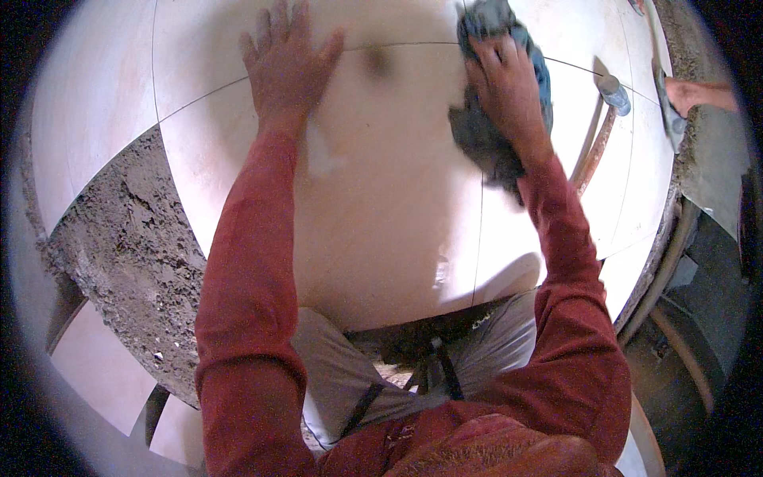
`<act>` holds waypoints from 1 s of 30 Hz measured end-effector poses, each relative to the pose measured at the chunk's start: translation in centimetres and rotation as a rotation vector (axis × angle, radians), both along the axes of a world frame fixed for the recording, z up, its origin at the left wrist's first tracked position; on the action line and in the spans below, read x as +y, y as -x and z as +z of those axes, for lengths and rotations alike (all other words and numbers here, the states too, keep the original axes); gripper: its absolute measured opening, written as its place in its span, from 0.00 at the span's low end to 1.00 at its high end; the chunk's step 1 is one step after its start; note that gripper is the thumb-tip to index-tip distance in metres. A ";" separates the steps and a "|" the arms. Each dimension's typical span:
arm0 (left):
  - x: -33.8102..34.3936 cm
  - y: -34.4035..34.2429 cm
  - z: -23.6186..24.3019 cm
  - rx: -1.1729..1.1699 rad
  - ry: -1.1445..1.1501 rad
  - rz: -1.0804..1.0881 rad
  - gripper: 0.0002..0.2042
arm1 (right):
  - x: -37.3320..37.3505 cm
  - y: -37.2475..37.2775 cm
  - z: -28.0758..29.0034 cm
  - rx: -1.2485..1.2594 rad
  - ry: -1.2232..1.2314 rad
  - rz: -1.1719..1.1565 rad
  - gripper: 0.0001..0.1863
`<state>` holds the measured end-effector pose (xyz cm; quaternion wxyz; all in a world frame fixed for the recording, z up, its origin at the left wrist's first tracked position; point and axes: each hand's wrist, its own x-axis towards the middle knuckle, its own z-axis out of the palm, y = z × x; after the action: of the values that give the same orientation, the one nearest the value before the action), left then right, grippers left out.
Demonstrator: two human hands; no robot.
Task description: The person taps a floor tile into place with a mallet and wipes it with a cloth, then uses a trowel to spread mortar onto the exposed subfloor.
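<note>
The right hand clutches a dark rag bunched beneath it; the left hand spreads on floor tile.

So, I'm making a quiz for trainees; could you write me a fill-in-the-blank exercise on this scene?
1. The right hand holds a crumpled, dark ____.
2. The left hand holds ____.
3. The hammer lies to the ____ of the right hand.
4. The person's sleeves are ____.

Missing words: cloth; nothing; right; red.
</note>
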<state>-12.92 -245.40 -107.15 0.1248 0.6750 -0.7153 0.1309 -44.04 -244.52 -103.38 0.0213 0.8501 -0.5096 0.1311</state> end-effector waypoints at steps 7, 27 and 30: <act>0.2 0.0 0.3 -0.043 -0.010 0.003 0.36 | 18.3 5.6 3.8 -0.070 -0.346 -0.136 0.16; -5.8 18.5 1.3 0.138 -0.178 -0.639 0.28 | 20.1 15.9 0.5 -0.142 -0.145 -0.363 0.23; -8.2 19.1 1.5 0.123 -0.147 -0.639 0.27 | 20.0 15.8 0.6 -0.144 -0.154 -0.356 0.23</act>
<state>-32.07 -253.62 -105.69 0.1535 0.4306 -0.8894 -0.0076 -59.85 -224.48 -102.78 -0.0575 0.7341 -0.6607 0.1461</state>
